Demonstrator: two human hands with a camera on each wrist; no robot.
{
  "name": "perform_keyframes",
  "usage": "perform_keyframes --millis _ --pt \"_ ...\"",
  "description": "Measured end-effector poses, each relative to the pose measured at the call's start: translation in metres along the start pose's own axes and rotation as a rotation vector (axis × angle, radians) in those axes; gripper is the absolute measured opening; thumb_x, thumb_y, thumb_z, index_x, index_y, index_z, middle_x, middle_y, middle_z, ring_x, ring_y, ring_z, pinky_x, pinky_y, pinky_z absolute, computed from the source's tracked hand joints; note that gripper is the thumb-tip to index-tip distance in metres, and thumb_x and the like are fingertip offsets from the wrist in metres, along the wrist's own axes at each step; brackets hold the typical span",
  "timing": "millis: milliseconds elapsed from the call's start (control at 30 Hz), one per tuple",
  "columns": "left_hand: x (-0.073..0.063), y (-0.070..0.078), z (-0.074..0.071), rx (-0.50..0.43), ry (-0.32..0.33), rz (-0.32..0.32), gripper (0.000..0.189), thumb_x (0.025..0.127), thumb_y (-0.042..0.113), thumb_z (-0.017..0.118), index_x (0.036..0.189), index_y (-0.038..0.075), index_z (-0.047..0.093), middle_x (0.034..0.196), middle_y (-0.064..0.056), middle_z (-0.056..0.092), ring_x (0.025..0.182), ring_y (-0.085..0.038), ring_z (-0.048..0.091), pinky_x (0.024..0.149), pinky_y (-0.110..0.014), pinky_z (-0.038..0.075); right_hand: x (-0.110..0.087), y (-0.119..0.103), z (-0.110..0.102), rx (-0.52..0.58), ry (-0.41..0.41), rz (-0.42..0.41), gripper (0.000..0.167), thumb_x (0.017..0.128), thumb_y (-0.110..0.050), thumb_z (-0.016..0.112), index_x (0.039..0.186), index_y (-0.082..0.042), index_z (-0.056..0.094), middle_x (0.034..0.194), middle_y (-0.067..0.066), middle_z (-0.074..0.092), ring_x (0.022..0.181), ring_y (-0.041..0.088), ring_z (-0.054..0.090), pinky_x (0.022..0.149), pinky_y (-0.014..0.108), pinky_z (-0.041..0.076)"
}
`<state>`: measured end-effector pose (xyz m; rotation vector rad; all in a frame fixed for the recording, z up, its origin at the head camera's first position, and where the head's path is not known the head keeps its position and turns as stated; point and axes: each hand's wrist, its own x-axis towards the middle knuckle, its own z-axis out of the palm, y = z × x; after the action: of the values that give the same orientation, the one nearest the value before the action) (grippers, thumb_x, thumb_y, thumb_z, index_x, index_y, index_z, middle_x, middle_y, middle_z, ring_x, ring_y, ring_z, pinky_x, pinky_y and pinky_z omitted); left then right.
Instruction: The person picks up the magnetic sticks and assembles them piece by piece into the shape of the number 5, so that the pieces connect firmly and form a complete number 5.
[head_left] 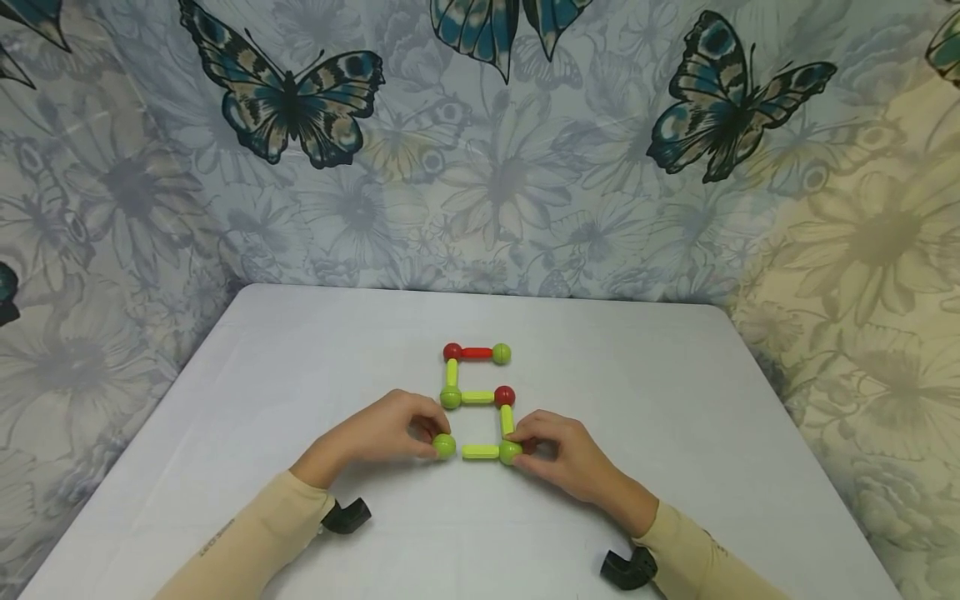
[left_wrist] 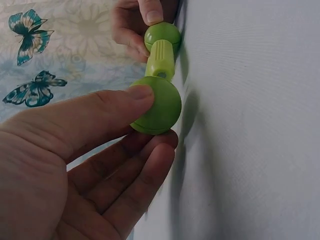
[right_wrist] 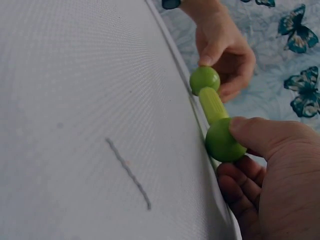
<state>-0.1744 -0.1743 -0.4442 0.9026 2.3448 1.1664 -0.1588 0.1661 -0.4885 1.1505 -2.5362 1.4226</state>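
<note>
On the white table lies a chain of balls and sticks bent in an S-like shape. Its upper part has a red ball (head_left: 452,352), a red stick (head_left: 477,353) and a green ball at the far right end. My left hand (head_left: 393,427) pinches a loose green ball (left_wrist: 159,106) between thumb and fingers. A small gap parts this ball from the free end of a yellow-green stick (head_left: 480,452) in the head view. At that stick's other end, my right hand (head_left: 566,454) pinches the green corner ball (right_wrist: 225,140), below another red ball (head_left: 505,396).
The white table (head_left: 300,350) ends at a wall covering with butterflies (head_left: 292,104) and flowers. Black curved pieces (head_left: 347,517) sit by both wrists at the cuffs of the beige sleeves (head_left: 251,537).
</note>
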Motion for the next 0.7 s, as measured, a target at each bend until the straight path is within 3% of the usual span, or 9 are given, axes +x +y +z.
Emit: perform_keyframes --millis 700 --pt "0.0015 -0.0024 0.0074 0.022 0.022 0.014 0.028 0.088 0.005 0.091 0.109 0.021 0.079 0.105 0.014 0.073 0.093 -0.008 0.071 0.087 -0.031 0.060 -0.0016 0.0004 -0.0005 -0.021 0.005 -0.022 0.027 0.093 -0.010 0.089 0.116 -0.022 0.081 0.109 -0.009 0.072 0.092 0.016 0.067 0.080 0.035 0.058"
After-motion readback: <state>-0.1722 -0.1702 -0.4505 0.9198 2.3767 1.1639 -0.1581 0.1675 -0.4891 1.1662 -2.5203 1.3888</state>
